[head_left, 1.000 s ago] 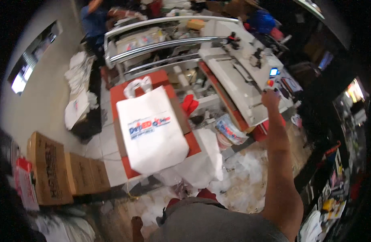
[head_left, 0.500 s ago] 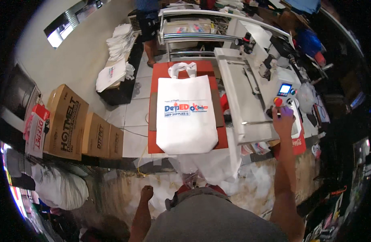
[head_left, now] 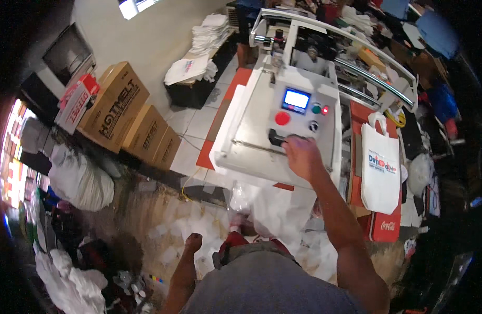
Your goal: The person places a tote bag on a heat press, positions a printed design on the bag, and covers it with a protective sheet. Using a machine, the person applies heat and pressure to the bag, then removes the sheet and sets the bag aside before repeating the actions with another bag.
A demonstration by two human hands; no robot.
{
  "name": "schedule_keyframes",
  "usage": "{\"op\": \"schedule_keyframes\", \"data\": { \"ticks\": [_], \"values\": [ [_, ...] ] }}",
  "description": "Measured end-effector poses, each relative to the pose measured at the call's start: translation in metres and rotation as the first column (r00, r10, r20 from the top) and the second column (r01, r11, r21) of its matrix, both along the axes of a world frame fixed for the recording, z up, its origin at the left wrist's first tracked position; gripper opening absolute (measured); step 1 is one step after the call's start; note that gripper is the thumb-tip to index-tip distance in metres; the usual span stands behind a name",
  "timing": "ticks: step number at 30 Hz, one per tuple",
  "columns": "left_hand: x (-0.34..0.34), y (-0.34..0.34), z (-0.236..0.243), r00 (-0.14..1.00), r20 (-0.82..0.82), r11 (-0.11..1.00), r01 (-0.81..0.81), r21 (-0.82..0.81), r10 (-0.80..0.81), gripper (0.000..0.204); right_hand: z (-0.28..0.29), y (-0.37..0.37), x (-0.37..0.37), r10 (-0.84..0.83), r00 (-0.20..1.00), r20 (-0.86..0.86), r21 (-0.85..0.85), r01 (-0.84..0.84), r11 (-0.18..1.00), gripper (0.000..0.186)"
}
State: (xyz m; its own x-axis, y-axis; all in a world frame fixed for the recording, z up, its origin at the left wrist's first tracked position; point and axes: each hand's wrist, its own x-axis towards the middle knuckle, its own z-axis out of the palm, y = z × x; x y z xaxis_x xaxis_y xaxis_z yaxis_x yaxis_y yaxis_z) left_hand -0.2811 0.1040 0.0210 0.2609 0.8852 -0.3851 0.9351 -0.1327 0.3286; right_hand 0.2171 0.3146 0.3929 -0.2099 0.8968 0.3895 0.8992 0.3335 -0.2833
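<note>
Right hand (head_left: pixel 302 156) gripped black bar handle (head_left: pixel 275 138), fingers wrapped, toward near edge of white metal press head (head_left: pixel 251 121), steady hold probably best; left hand (head_left: pixel 194 242) fisted.

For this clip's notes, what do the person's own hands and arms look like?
The left hand and right hand are bare: no gloves, watch or wristband shows. No sleeve covers the right forearm or left forearm. The grey top looks plain; finer details, such as rings, are too blurred to tell.
</note>
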Motion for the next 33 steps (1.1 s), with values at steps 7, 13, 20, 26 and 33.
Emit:
{"op": "schedule_keyframes", "data": {
  "ticks": [7,13,20,26,33],
  "values": [
    [0.0,-0.161,-0.023,0.996,-0.084,1.0,0.008,0.031,-0.005,0.014,0.003,0.038,-0.074,0.115,0.993,0.027,0.063,-0.117,0.991,0.017],
    [0.026,-0.266,-0.041,0.99,-0.14,0.989,0.047,0.143,-0.027,0.011,-0.008,0.054,-0.093,0.08,0.993,0.089,0.036,-0.083,0.996,0.02],
    [-0.014,-0.308,-0.064,0.519,0.497,0.683,-0.262,-0.682,0.695,0.018,0.007,-0.002,-0.092,0.163,0.969,-0.184,0.338,-0.093,0.937,0.03],
    [-0.003,-0.286,-0.054,0.949,-0.202,0.899,-0.298,-0.321,0.243,0.019,-0.047,-0.142,0.013,-0.049,0.93,-0.364,0.143,0.108,0.984,0.026],
    [0.053,-0.173,-0.054,0.958,-0.035,0.95,0.288,0.12,-0.286,0.015,-0.118,-0.293,0.196,-0.483,0.756,-0.442,-0.172,0.457,0.873,0.013]
  ]
}}
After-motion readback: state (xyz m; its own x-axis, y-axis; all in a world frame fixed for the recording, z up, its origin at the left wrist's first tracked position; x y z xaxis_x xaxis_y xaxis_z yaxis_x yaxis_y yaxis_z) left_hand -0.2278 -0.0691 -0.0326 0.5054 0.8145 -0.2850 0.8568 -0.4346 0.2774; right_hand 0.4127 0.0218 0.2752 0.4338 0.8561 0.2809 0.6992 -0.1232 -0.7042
